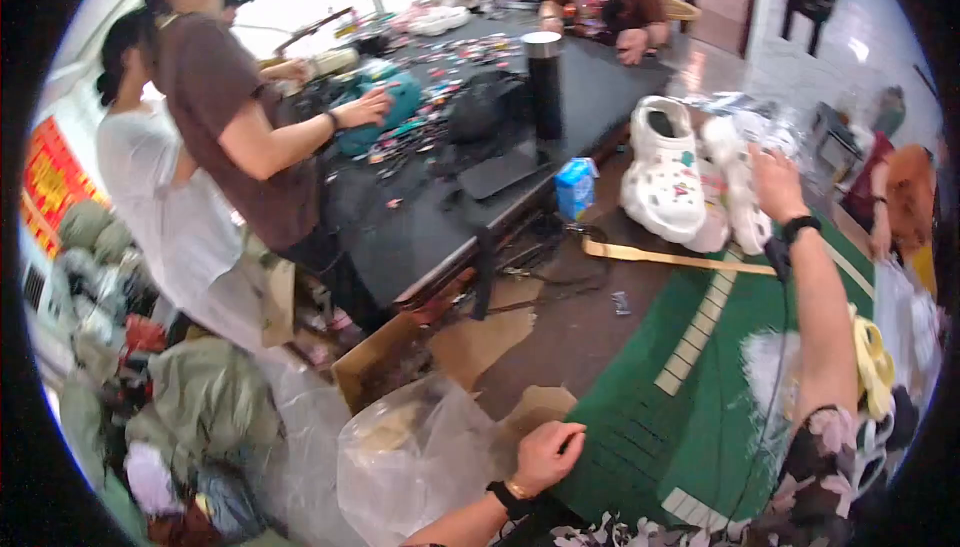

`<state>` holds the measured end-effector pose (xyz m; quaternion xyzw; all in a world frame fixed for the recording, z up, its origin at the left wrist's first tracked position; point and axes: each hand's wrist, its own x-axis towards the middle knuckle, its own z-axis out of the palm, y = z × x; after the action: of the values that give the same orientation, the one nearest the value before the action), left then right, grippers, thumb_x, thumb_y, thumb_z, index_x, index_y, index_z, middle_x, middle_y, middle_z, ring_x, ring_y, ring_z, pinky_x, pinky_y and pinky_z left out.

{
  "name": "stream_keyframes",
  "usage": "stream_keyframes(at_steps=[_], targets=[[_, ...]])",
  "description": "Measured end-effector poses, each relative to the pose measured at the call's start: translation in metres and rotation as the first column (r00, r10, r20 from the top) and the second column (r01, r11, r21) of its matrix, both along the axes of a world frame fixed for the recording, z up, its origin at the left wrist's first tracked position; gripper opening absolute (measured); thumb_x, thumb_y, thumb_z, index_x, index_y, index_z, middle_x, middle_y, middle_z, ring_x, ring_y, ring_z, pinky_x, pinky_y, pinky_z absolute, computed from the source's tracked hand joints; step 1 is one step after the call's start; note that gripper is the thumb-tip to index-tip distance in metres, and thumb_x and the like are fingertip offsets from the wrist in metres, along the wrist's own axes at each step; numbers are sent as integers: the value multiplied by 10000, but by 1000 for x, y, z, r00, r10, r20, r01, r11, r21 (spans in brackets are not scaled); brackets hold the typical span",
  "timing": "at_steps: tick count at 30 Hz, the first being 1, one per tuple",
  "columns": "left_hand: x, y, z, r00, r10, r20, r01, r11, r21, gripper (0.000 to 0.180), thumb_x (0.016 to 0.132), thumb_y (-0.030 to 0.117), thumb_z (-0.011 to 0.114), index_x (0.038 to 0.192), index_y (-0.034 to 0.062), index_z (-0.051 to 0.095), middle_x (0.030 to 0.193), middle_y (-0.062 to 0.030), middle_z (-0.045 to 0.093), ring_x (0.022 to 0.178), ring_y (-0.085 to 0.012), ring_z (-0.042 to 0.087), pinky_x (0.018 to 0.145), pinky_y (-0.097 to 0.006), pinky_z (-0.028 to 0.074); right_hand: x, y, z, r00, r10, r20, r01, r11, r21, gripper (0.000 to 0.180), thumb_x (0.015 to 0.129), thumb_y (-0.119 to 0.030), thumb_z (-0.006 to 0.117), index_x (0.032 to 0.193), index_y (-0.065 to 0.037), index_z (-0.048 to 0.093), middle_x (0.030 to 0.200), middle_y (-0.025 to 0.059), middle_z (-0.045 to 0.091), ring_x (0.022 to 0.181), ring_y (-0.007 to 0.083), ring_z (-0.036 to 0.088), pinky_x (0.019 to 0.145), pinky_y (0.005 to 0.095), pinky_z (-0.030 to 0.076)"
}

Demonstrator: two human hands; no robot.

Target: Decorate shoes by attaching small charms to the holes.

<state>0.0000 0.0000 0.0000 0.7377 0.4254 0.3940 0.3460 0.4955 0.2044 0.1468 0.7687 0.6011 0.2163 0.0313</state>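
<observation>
My right hand reaches to the far right of the table, its fingers on a white clog that stands among other shoes. Beside it are a pale pink clog and a larger white clog with small charms on its upper. A long flat wooden stick lies just in front of the shoes. My left hand, fingers curled in and nothing visible in them, rests at the left edge of a green mat, beside a clear plastic bag.
A blue carton and a black tumbler stand further back. Several small pieces lie scattered on the black table, where other people work. Yellow shoes are at the right. A dark cord crosses the mat.
</observation>
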Motion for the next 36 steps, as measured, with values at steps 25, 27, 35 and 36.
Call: stream_keyframes(at_steps=[25, 27, 35, 36], targets=[[1, 4, -7, 997, 47, -57, -38, 988, 150, 73, 843, 136, 641, 905, 98, 645, 830, -94, 639, 763, -280, 630, 677, -377, 504, -110, -32, 30, 799, 580, 160, -586, 811, -15, 43, 687, -181, 636, 673, -170, 675, 812, 69, 578, 906, 246, 585, 853, 401, 415], [-1, 2, 0, 997, 71, -43, -64, 987, 149, 94, 852, 179, 625, 887, 93, 638, 806, -91, 635, 763, -282, 627, 672, -392, 503, -133, -76, 52, 673, 703, 228, -710, 701, -66, 38, 667, -191, 622, 641, -163, 626, 802, 44, 544, 893, 222, 563, 860, 398, 406], [-9, -2, 23, 983, -52, 174, 18, 982, 189, 979, 722, 335, 798, 1468, 14, 252, 1452, -209, 340, 1317, -367, 355, 1049, -456, 352, -223, -227, 74, 391, 920, 15, -893, 383, -238, 48, 694, -184, 604, 669, -166, 640, 869, 21, 551, 1023, 208, 542, 1157, 481, 249], [-1, -10, 32, 976, -83, 203, 35, 972, 230, 1036, 704, 401, 801, 1479, 11, 236, 1493, -208, 302, 1349, -372, 313, 1084, -476, 297, -228, -247, 64, 423, 906, 8, -851, 401, -340, 59, 704, -189, 602, 701, -161, 655, 904, 13, 568, 1080, 205, 527, 1149, 479, 262]])
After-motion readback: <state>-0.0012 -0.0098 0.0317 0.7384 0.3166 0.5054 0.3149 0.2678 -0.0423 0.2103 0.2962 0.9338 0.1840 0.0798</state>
